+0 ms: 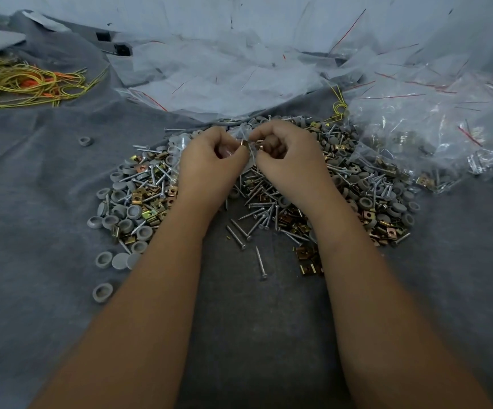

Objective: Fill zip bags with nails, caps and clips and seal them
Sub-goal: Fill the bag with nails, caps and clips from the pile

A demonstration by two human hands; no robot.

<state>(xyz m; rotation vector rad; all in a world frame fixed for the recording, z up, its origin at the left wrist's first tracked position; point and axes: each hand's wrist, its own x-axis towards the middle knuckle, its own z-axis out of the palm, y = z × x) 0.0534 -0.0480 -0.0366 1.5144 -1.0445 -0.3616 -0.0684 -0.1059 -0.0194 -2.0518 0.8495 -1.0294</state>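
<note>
Both hands up over the hardware pile — left hand pinches a small clear zip bag, right hand, fingers curled, pinches a brass clip at its mouth.

Two bare forearms, no sleeves in view. Left hand and right hand: short nails, ungloved.
</note>
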